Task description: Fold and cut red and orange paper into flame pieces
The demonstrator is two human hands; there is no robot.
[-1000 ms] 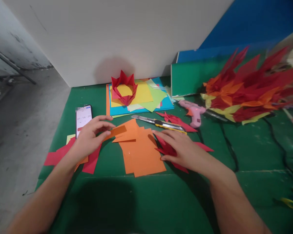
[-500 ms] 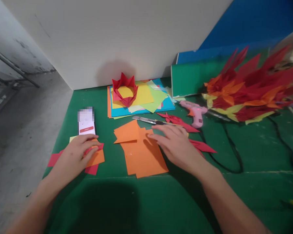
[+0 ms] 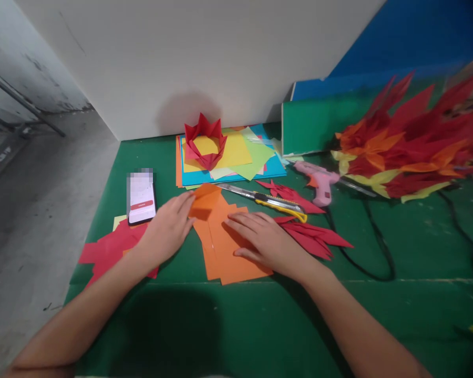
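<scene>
While the left hand (image 3: 167,228) pinches the far corner of the top orange sheet (image 3: 203,202) between thumb and fingertips and curls it up, the right hand (image 3: 266,242) lies flat, fingers spread, pinning the orange stack (image 3: 236,263) well in from the bench's (image 3: 260,325) left edge. Just beyond those fingers lies a utility knife (image 3: 268,200), its blade apparently out. Loose sheets may slide under the palm, skewing the crease or carrying fingertips toward that blade.
</scene>
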